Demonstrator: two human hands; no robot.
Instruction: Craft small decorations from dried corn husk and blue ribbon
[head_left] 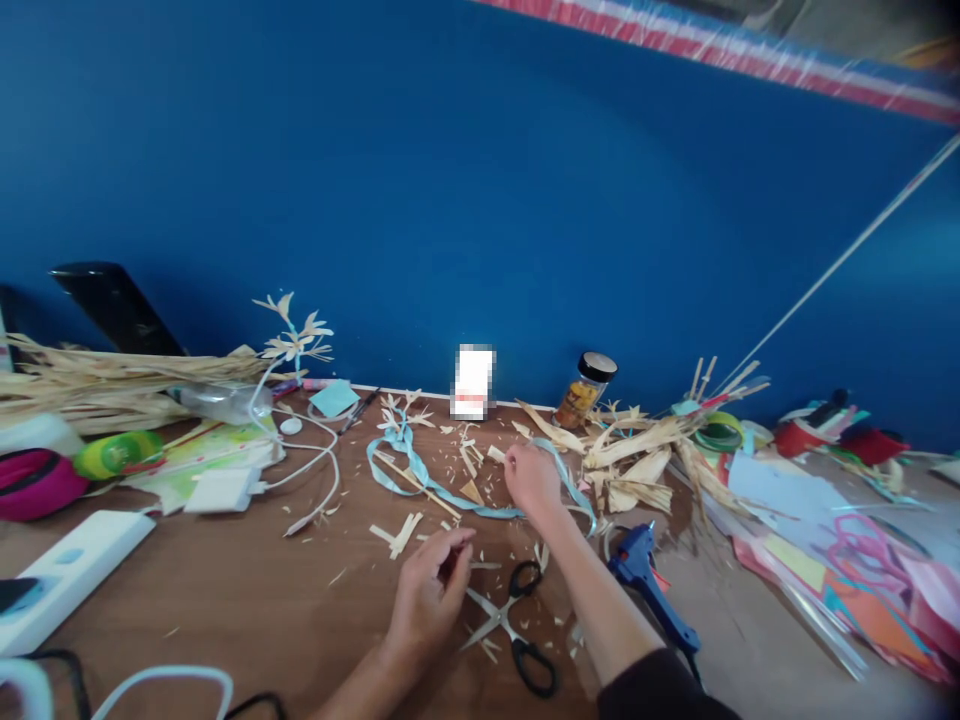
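My right hand [532, 484] reaches over the far part of the table, its fingers closed on a small pale husk strip [496, 453]. Nearer to me is my left hand [433, 590], fingers curled in toward the thumb; anything between them is too small or hidden to make out. Open-bladed scissors [498, 616] with black handles lie just right of it. Beyond both hands a light blue ribbon [457, 502] curls across the table, joined to a husk flower [405, 412]. Cut husk strips [402, 535] and scraps are scattered around.
A blue glue gun [651, 580] lies beside my right forearm. Behind it are dried husks [637, 465] and a jar [583, 390] with a black lid. Coloured paper [795, 500] covers the right side. To the left are a white charger [223, 489], cables and a power strip [82, 570].
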